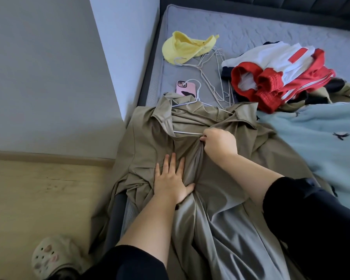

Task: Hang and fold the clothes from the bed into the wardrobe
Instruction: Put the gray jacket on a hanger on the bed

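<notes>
A tan coat (150,150) lies spread across the bed's (251,33) near edge, a white hanger (187,133) inside its collar. The left hand (171,178) presses flat on the coat's front, fingers straight, grip apart. The right hand (220,142), at 1 o'clock from it, has its grip pinched on the coat's fabric beside the hanger's bar. At 12 o'clock lies a pink phone (186,89); at 2 o'clock, a pile of red and white clothes (281,77).

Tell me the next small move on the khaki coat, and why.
Probably draw the right hand toward the collar to close the khaki coat: the white hanger already sits inside, the front gapes, the right hand pinches its edge, the left hand presses the cloth flat.
</notes>
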Demonstrator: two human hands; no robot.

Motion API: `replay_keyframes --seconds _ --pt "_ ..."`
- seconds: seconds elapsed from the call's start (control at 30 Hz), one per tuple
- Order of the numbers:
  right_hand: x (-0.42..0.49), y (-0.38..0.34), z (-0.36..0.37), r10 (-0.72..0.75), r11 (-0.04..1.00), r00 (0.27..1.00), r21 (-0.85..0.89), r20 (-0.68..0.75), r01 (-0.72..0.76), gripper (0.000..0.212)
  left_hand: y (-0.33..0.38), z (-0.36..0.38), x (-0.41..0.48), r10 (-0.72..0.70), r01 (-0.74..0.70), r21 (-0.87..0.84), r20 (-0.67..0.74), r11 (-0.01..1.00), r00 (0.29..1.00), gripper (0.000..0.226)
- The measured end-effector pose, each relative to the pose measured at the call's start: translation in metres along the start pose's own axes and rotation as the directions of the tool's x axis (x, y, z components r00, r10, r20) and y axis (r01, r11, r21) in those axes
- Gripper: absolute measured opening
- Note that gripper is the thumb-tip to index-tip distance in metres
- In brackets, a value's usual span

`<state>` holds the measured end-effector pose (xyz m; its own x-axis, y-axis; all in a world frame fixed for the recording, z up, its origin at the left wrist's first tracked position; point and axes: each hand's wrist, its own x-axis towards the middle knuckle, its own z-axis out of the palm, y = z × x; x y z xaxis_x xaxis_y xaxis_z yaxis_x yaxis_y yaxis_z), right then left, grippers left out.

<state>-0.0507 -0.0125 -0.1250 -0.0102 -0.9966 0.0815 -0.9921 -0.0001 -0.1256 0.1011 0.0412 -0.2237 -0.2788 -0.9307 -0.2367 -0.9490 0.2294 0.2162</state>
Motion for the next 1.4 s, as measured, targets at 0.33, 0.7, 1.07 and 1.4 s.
replay_keyframes --seconds 0.33,0.7,1.07,1.4 --pt "-0.002 -0.015 -0.030 -0.055 0.981 0.971 0.192 0.233 0.010 0.028 0.013 -0.040 -0.022 -0.130 -0.194 -0.416 -0.633 0.888 0.763 0.047" --pt "-0.028 -0.006 -0.044 -0.111 0.994 0.984 0.009 0.139 0.111 0.021 0.031 -0.049 -0.019 -0.135 -0.078 -0.566 -0.325 0.821 0.936 0.050" --pt "-0.015 -0.019 -0.050 -0.031 0.992 0.981 0.117 -0.192 0.054 0.025 0.002 -0.031 -0.040 -0.106 0.058 -0.524 -0.063 0.850 0.992 0.039" --pt "-0.028 -0.016 -0.062 -0.139 0.962 0.980 0.215 -0.142 0.168 0.025 0.018 -0.097 -0.011 -0.165 -0.078 -0.710 -0.267 0.700 0.950 0.043"
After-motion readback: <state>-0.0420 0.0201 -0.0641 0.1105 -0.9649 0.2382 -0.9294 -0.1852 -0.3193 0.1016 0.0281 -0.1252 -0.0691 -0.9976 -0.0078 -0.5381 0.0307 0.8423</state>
